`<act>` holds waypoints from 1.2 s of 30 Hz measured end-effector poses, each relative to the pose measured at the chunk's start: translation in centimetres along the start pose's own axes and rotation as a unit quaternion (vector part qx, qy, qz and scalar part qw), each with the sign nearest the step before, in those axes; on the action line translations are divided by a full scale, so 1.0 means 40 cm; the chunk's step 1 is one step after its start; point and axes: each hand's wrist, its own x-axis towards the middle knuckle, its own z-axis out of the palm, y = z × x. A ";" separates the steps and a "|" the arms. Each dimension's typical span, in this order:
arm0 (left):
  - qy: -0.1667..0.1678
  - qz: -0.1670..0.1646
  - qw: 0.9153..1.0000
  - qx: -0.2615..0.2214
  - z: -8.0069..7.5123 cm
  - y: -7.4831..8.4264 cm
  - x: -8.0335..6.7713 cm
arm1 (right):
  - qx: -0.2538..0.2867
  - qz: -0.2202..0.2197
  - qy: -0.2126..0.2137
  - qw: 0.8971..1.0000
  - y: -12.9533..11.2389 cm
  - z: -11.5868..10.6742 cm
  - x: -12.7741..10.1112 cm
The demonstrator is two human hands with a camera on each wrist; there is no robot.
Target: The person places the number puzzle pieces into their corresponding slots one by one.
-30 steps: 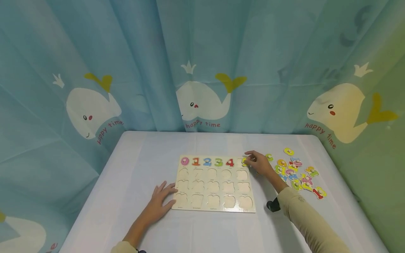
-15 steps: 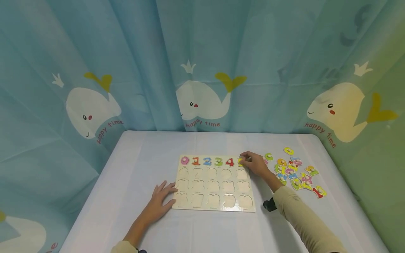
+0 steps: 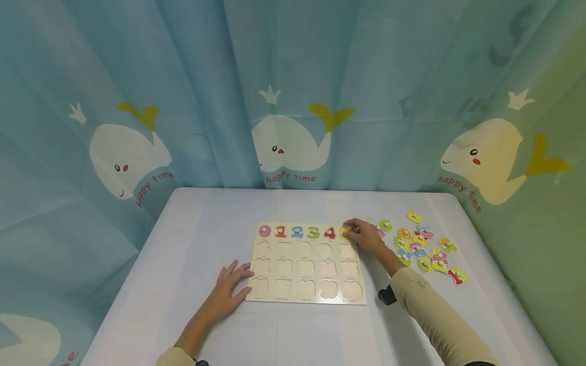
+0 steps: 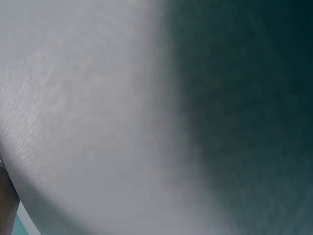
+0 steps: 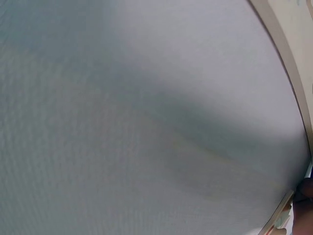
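Note:
A wooden number puzzle board (image 3: 294,252) lies flat on the table, with pieces 0 to 4 along its top row and bare recesses below. At the top right corner, my right hand (image 3: 367,238) pinches a yellow number piece (image 3: 343,233), which looks like a 5, over the slot beside the red 4 (image 3: 329,233). Fingers cover part of that piece, so I cannot tell whether it sits fully in its recess. My left hand (image 3: 226,291) rests at the board's left edge, fingers spread and touching it. Both wrist views are mostly blurred cloth; the right one catches the board's edge (image 5: 286,54).
Several loose, colourful number pieces (image 3: 417,248) lie scattered and partly overlapping right of the board. The white tabletop (image 3: 197,229) ends at a blue curtain (image 3: 206,76) with printed whales behind it.
My right hand has moved slightly left with the yellow piece, bringing it closer to the red 4. The left hand keeps its place at the board. The whole head view has shifted a little.

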 end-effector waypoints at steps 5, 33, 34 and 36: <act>-0.003 -0.006 1.000 0.002 -0.002 0.001 0.000 | 0.010 0.023 -0.005 1.000 -0.010 0.000 -0.004; -0.002 -0.019 1.000 0.008 -0.003 0.001 0.000 | -0.001 0.036 0.010 0.999 -0.021 0.023 -0.002; -0.002 -0.019 1.000 0.008 -0.002 0.001 0.000 | -0.003 0.036 0.005 0.999 -0.021 0.021 -0.003; -0.002 -0.018 1.000 0.005 0.000 0.000 0.001 | -0.003 0.027 -0.006 1.000 -0.021 0.016 -0.004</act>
